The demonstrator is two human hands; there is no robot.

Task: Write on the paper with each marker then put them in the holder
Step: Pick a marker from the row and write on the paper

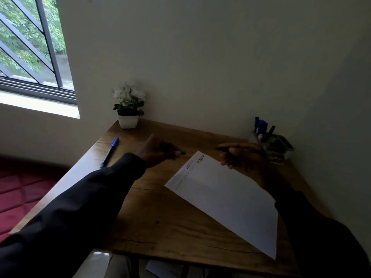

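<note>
Both hands were held low over the brown wooden table (160, 227), well apart. The left hand (158, 152), at ten o'clock from the sheet, was closed, its fingertips pinching a small green piece (183, 152), judged to be a cap, though the dimness left that uncertain. The right hand (241, 155), at one o'clock, was curled round a slim dark marker (218, 148), of which only the end was shown.

The white rectangular sheet of paper (226, 197) was laid askew at the table's middle, with faint writing at its far edge. The clear plastic holder (281, 151), with several markers already in it, was set at two o'clock. A blue-capped pen (110, 152) was left at ten o'clock, and a white pot of white flowers (128, 121) at eleven.

The marker was judged light, stiff and smooth, best gripped low on the barrel. The thin sheet was judged likely to slide unless pinned flat.
</note>
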